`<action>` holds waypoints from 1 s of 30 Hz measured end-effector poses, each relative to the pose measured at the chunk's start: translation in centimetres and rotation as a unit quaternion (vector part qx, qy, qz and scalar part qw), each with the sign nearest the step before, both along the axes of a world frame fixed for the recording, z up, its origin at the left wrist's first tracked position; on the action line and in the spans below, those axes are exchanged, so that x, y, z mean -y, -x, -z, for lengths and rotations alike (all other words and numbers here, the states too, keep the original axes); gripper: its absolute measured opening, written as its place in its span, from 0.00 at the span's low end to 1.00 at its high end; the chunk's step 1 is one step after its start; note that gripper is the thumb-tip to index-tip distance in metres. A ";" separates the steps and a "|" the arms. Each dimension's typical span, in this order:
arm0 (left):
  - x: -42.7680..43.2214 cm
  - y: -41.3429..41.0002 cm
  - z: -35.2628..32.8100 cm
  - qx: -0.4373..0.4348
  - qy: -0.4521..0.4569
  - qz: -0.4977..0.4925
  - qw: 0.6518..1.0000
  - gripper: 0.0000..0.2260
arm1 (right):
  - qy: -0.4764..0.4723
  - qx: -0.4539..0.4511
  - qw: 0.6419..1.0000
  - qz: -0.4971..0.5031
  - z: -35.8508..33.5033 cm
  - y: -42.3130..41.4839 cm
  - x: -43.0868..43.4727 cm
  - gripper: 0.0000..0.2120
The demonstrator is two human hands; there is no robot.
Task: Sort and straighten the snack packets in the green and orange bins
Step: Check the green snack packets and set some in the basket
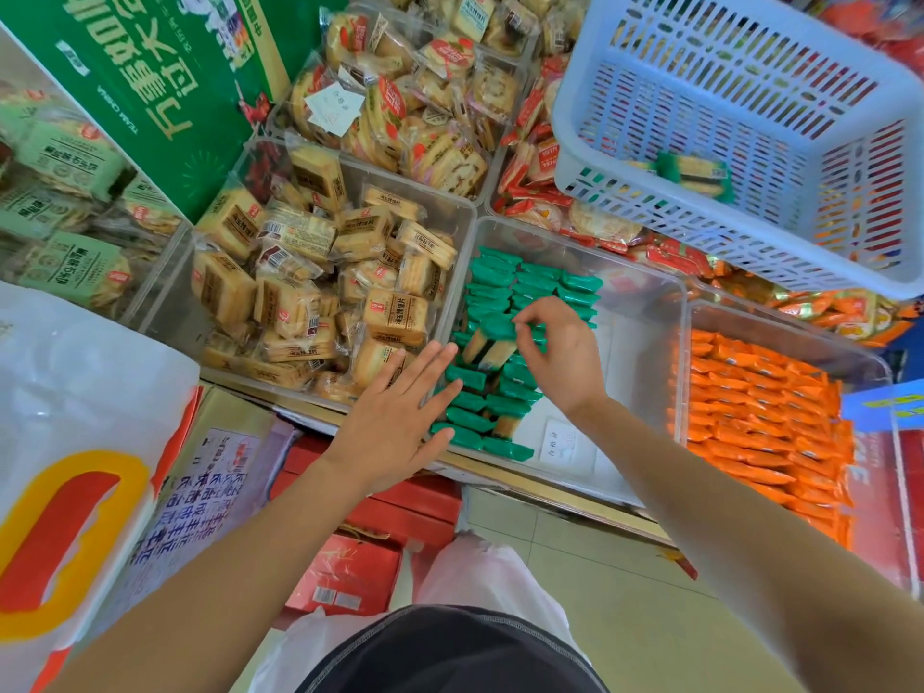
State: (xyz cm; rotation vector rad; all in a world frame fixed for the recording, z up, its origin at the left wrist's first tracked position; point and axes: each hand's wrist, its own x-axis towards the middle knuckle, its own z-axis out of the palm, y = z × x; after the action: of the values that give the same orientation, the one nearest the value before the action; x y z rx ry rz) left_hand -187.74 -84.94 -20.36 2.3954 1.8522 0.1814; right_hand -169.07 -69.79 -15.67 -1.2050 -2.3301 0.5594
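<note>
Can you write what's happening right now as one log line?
left hand: open, beside green packets | right hand: pinching single packet | orange packets: untouched

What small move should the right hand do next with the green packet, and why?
Probably lower the green packet into the rows beneath it. The right hand pinches its green end, and it stands tilted above the packets lying flat, while the left hand, fingers straight, lies against the rows' left side.

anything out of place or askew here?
Yes. One stray green packet lies alone in the blue basket, not in the clear bin with the others. In that bin the right hand pinches a tilted packet, skewed against the rows.
</note>
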 end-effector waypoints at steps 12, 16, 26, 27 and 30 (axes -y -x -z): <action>-2.7 -3.2 -7.3 0.629 0.104 -0.280 0.717 0.12 | 0.394 -0.282 0.863 0.145 -5.6 -3.1 3.0 0.03; -2.2 -3.2 -7.7 0.672 0.106 -0.252 0.688 0.09 | 0.425 -0.284 0.848 0.140 -6.1 -3.8 3.9 0.07; 0.5 -2.5 -7.4 0.711 0.141 -0.252 0.641 0.07 | 0.530 -0.329 0.772 0.123 -6.2 -4.3 5.6 0.08; 0.6 -2.3 -7.4 0.686 0.138 -0.236 0.674 0.11 | 0.518 -0.328 0.779 0.133 -6.2 -4.1 5.8 0.06; 0.9 -2.2 -7.1 0.546 0.116 -0.174 0.811 0.27 | 0.496 -0.328 0.788 0.159 -6.4 -3.8 6.1 0.05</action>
State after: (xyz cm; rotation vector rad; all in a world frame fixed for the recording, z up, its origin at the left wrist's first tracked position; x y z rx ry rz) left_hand -185.54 -85.80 -13.21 1.2194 1.5008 1.0299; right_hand -165.32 -75.87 -9.32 -1.4149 -1.1346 1.8498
